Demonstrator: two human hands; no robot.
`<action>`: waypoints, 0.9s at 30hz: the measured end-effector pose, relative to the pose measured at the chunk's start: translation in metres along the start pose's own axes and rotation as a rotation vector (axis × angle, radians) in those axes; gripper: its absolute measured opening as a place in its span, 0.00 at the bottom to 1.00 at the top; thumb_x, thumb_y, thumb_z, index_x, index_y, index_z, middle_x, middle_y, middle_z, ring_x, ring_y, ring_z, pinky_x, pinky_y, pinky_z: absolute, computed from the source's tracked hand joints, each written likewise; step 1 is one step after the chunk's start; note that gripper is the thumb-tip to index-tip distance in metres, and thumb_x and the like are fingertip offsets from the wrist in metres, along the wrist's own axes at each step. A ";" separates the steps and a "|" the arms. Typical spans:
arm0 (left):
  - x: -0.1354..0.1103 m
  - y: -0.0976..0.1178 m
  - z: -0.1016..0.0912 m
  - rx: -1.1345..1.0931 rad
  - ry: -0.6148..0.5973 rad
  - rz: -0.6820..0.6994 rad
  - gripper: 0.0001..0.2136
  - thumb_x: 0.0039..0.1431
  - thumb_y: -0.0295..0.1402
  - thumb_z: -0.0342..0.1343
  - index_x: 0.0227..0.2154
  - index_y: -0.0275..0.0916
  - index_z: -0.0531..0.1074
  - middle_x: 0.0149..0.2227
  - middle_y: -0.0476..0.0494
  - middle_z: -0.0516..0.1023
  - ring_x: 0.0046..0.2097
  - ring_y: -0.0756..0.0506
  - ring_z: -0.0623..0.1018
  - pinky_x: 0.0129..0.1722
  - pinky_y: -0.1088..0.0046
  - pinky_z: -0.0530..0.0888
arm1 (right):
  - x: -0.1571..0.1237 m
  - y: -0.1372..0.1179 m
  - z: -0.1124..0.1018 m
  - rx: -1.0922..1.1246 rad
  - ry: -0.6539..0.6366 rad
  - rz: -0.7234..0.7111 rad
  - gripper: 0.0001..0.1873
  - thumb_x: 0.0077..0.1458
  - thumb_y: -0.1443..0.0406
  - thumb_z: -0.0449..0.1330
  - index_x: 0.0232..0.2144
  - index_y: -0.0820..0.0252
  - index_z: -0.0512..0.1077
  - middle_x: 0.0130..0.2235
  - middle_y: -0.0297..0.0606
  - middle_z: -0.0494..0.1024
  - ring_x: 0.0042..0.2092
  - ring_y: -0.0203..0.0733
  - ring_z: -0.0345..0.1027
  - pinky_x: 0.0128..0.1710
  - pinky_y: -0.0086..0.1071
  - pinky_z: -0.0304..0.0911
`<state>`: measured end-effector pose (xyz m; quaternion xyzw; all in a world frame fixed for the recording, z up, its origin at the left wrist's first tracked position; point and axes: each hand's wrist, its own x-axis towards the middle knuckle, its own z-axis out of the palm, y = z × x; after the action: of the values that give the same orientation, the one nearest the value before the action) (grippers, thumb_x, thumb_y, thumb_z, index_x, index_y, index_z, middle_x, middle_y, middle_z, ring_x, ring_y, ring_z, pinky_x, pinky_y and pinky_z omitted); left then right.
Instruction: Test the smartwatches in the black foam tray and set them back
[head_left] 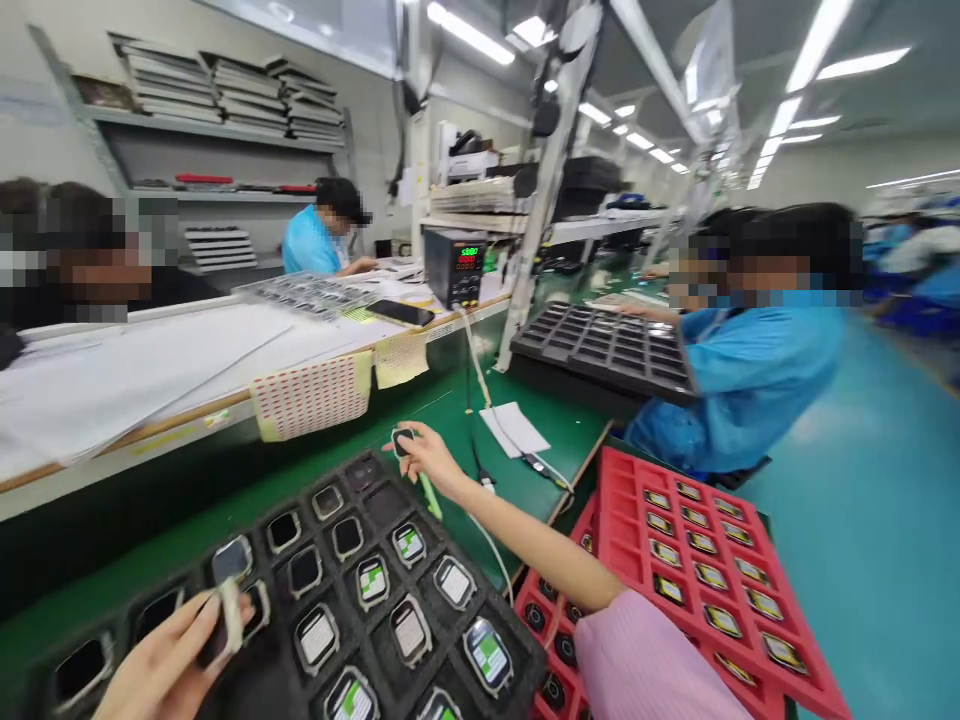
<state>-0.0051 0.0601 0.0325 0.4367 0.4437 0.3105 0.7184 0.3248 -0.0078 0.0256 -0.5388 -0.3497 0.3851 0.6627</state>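
My left hand (172, 650) grips a smartwatch body (229, 620) on edge, over the lower left of a black foam tray (517, 625). Past the tray's far corner, my right hand (431, 460) pinches another smartwatch body (403, 440) above the green bench. Rows of square watches fill many of the tray's pockets. Some have lit screens with green and white patches, such as the lit watch (487, 655) at the near right; others, like the dark watch (284, 531), show black screens. A green stick-like item (430, 496) lies just below my right hand.
Red trays (626, 490) holding more watches are stacked at my right. A black compartment tray (600, 350) sits beyond, by a co-worker in blue (772, 350). Cables (487, 482) and white paper (514, 430) lie on the bench (450, 390). A meter (453, 270) stands on the raised shelf.
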 end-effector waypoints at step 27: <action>-0.013 0.001 0.010 0.683 -0.060 0.327 0.22 0.56 0.34 0.53 0.55 0.41 0.60 0.48 0.43 0.73 0.36 0.46 0.73 0.34 0.70 0.70 | -0.022 0.003 0.100 0.350 -0.791 0.487 0.19 0.57 0.59 0.59 0.49 0.58 0.63 0.44 0.50 0.77 0.19 0.31 0.64 0.15 0.25 0.57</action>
<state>-0.0013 0.0457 0.0407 0.7249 0.4250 0.2422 0.4850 0.2270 0.0176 0.0390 -0.2984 -0.3683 0.7566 0.4505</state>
